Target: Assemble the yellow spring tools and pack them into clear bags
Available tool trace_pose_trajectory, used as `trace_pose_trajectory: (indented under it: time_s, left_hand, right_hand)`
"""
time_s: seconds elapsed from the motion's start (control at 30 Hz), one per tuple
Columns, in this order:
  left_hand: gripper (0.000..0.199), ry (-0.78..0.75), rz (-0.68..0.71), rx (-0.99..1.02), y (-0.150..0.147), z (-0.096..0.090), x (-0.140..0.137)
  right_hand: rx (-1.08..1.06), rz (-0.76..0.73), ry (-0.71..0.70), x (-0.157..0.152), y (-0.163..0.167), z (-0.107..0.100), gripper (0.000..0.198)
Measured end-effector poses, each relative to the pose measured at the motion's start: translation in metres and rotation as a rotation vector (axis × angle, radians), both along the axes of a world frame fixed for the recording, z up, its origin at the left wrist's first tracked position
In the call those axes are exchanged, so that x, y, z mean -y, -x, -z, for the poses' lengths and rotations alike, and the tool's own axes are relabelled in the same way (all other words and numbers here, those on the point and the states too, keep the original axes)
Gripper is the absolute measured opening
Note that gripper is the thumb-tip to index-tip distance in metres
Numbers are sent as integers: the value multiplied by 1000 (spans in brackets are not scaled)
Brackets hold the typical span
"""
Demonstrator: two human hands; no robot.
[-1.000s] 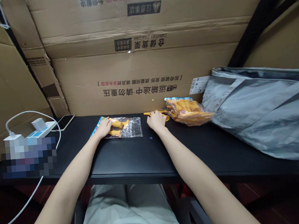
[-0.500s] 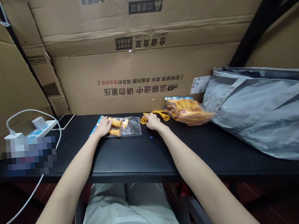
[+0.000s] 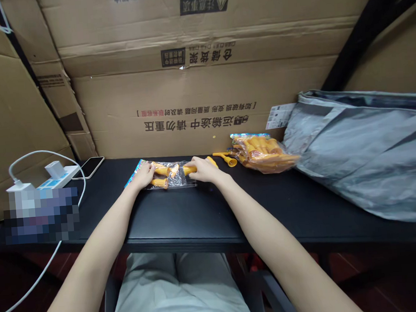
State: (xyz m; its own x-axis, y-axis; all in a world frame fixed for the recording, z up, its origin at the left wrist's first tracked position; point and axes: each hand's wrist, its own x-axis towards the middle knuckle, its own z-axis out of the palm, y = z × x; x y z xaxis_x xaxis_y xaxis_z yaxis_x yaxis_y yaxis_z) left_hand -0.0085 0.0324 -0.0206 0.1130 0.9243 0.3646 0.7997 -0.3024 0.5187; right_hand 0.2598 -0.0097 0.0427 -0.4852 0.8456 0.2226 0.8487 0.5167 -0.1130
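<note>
My left hand (image 3: 144, 175) holds the printed header end of a clear plastic bag (image 3: 180, 182) lying flat on the black table, its fingers closed on it. Inside the bag show several orange trumpet-shaped plastic pieces (image 3: 159, 183). My right hand (image 3: 204, 170) is closed around an orange plastic toy pipe (image 3: 189, 169), whose flared end points left over the bag's right end; whether it is inside the film I cannot tell. The pipe's other end shows behind the knuckles. Just right of that hand, another orange pipe (image 3: 231, 161) lies on the table.
A fuller bag of orange pipes (image 3: 261, 152) rests at the back right, against a large grey bag (image 3: 359, 153). A phone (image 3: 91, 167), a power strip (image 3: 60, 178) and a white cable (image 3: 42, 151) sit at left. Cardboard (image 3: 195, 89) stands behind the table (image 3: 184, 215).
My right hand has moved left with an orange pipe, from beside the bag to its right end. My left hand stays on the bag.
</note>
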Motion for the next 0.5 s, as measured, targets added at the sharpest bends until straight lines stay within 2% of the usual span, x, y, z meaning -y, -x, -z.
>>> trace_pose_trajectory:
  time_s: [0.07,0.2,0.27,0.37,0.5]
  left_hand:
    - [37,12,2,17,0,0,-1]
    - [39,39,24,75,1,-3,1]
    - [40,64,37,106,0,-7,4]
    - [40,123,32,167,-2,-14,10]
    - [42,139,42,284,-7,-19,16]
  right_hand:
    - [24,-47,46,3,6,1,41]
    - [17,-179,103,6,17,4,24]
    - [-41,-231,120,6,21,5,20]
    - [-151,-271,146,6,24,8,27]
    - [-349,-246,227,4,23,13,23]
